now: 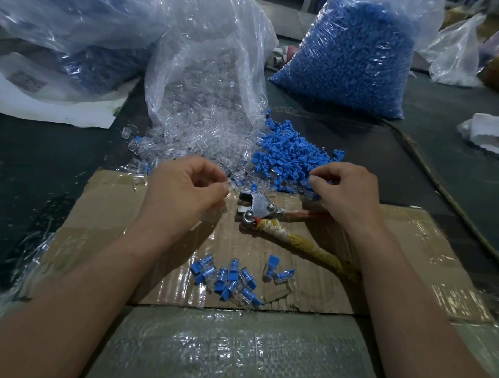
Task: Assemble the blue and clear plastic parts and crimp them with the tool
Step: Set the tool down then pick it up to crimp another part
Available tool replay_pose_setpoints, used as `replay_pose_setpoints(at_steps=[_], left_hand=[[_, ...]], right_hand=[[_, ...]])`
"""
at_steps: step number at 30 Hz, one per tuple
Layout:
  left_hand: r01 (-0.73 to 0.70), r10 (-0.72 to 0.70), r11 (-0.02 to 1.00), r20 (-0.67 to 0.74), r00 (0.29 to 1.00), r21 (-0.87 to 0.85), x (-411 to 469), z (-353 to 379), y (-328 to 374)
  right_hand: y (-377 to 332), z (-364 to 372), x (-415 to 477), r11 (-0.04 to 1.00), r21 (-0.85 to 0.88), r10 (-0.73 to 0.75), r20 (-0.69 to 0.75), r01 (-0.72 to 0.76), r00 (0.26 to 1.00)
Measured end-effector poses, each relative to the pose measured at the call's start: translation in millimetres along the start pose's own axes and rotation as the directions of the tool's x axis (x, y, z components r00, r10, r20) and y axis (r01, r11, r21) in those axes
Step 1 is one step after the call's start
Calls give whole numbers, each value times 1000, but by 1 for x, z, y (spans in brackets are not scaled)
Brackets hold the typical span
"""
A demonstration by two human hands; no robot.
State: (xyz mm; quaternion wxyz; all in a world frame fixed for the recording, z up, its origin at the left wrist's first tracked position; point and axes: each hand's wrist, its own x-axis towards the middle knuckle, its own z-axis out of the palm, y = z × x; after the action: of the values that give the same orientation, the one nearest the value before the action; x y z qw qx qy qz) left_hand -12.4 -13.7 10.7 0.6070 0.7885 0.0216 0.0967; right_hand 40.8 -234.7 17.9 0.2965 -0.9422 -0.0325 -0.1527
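My left hand [185, 186] pinches a small clear plastic part [229, 184] at the near edge of the clear-parts pile [187, 140]. My right hand [345, 190] has its fingers curled over the near edge of the blue-parts pile [289, 156], with a bit of blue [330, 181] showing between thumb and fingers. Between the hands lies the crimping tool [256, 209] on the cardboard [144, 207], metal head to the left, yellow-wrapped handle [306, 245] running toward my right forearm. Several assembled blue-and-clear pieces [230, 279] lie in a cluster nearer to me.
An open bag of clear parts [207, 72] stands behind the pile. A full bag of blue parts [354, 53] stands at the back right, and another bag [72, 24] at the back left. A cable [432, 174] runs along the right. Bubble wrap [229, 351] covers the near edge.
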Motion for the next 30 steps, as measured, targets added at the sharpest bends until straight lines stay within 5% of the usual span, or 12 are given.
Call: replay_pose_setpoints(at_steps=[11,25,30], left_hand=[[19,-19,997,6,1000,-78,-2,1,0],[-157,156,988,-12,988,-14,-12,9,9],[-117,117,989,-5,993,-93,-11,5,10]], right_hand=[[-47,-7,-28,847,528,-134,94,65,986],[-72,18,-44,890,433,-222,137,143,965],[-67,12,-39,846,517,-285,229,132,931]])
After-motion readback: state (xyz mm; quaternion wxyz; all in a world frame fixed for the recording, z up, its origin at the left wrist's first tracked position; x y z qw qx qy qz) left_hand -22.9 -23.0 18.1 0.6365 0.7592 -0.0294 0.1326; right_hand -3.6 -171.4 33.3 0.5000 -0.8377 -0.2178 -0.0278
